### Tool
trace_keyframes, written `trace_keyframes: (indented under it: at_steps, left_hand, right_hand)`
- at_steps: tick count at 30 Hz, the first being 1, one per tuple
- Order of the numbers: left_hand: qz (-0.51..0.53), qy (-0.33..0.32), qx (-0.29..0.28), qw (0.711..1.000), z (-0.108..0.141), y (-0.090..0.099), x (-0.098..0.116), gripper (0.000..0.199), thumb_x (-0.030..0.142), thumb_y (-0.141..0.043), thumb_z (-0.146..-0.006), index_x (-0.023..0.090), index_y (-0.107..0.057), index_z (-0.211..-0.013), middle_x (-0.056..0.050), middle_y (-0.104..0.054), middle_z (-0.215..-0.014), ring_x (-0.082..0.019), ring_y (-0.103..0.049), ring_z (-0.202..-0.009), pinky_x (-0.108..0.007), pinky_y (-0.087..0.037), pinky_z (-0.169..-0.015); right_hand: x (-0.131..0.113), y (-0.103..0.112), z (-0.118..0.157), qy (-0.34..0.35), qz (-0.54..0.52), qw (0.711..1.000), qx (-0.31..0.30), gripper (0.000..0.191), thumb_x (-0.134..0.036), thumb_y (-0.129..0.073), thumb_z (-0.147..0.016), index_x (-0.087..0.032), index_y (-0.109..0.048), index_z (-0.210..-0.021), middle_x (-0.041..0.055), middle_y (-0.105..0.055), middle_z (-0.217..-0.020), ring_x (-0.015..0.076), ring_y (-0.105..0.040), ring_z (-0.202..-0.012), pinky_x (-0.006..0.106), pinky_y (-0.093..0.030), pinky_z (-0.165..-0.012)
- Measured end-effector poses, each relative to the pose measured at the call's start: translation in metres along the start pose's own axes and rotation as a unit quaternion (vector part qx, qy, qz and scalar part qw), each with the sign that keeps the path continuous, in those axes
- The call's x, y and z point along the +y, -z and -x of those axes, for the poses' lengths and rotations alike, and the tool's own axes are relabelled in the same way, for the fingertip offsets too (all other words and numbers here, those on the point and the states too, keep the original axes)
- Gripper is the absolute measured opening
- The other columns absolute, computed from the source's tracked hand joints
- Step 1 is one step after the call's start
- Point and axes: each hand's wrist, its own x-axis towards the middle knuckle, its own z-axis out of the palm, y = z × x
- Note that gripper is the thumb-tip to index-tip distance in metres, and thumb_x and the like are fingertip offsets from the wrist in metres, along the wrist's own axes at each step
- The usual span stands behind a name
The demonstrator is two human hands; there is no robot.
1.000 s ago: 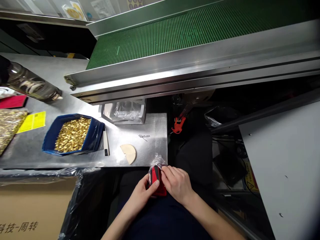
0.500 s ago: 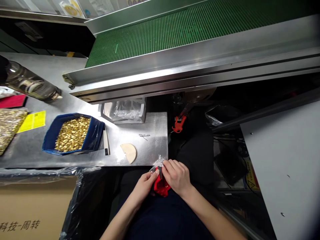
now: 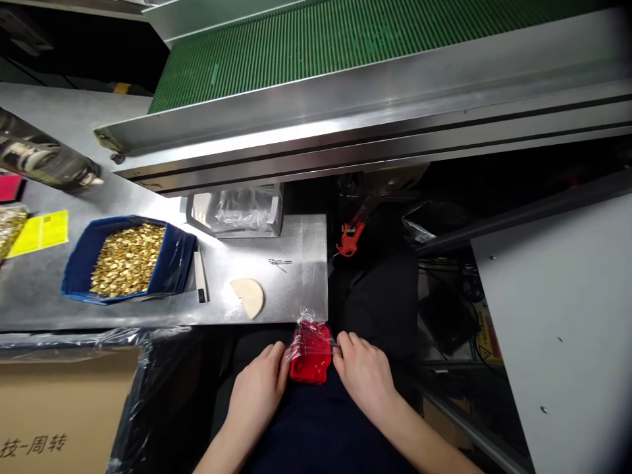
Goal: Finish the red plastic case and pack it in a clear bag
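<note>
A red, glossy piece [image 3: 311,368] lies between my hands over my lap, just off the bench's front edge. Clear plastic film [image 3: 307,316] covers its upper part and is bunched at the top. My left hand [image 3: 261,376] pinches the film at the left side of the red piece. On the opposite side, my right hand [image 3: 365,370] has its fingers closed at the film's right edge; the exact grip there is partly hidden. What kind of piece it is cannot be made out.
On the metal bench are a blue bin [image 3: 74,270] of small gold parts, a box cutter [image 3: 200,276], a pale part-disc [image 3: 251,297] and a grey tray [image 3: 276,224] with clear bags. A green conveyor [image 3: 296,49] runs above. A cardboard box [image 3: 64,401] stands lower left.
My hands have moved apart, from close together over the red piece to its two sides. The clear film is now spread across it, and more red shows. The view has shifted slightly.
</note>
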Motion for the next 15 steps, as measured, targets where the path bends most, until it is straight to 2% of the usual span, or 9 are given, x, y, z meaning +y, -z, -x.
trace_keyframes:
  at_steps: [3,6,10,15]
  left_hand:
    - [-0.086,0.005,0.011,0.996,0.006,-0.001,-0.004,0.029,0.037,-0.028,-0.107,0.024,-0.053,-0.101,-0.006,-0.066,-0.098,-0.024,-0.07,-0.086,-0.031,-0.037,-0.065]
    - [-0.123,-0.01,-0.009,0.992,0.012,-0.002,-0.01,0.034,0.036,-0.027,-0.107,0.023,-0.054,-0.091,-0.007,-0.066,-0.096,-0.025,-0.07,-0.086,-0.032,-0.039,-0.066]
    - [-0.061,-0.052,-0.054,0.995,0.022,0.005,-0.011,0.034,0.033,-0.024,-0.107,0.024,-0.054,-0.091,-0.006,-0.068,-0.097,-0.023,-0.07,-0.084,-0.032,-0.04,-0.069]
    - [-0.013,-0.019,-0.028,0.999,0.032,0.036,-0.001,0.036,0.037,-0.025,-0.106,0.025,-0.047,-0.081,-0.004,-0.069,-0.084,-0.023,-0.069,-0.078,-0.033,-0.039,-0.069]
  right_hand:
    - [-0.005,0.001,0.005,-0.004,-0.03,0.999,-0.035,0.018,-0.018,-0.063,-0.094,-0.023,-0.062,-0.076,0.0002,-0.071,-0.074,0.0202,-0.07,-0.065,0.035,-0.031,-0.057]
    - [-0.006,0.006,0.008,0.014,-0.042,0.998,-0.035,0.022,-0.017,-0.061,-0.094,-0.024,-0.061,-0.074,-0.001,-0.07,-0.073,0.0192,-0.069,-0.066,0.035,-0.033,-0.06]
    - [-0.003,0.023,0.009,0.083,-0.065,0.994,-0.006,0.02,-0.016,-0.057,-0.097,-0.024,-0.058,-0.079,-0.0019,-0.065,-0.075,0.0187,-0.064,-0.071,0.036,-0.036,-0.068]
    - [0.006,0.056,0.001,0.145,-0.059,0.988,-0.009,0.018,-0.017,-0.054,-0.1,-0.024,-0.054,-0.083,-0.0015,-0.061,-0.076,0.0187,-0.059,-0.07,0.036,-0.035,-0.067]
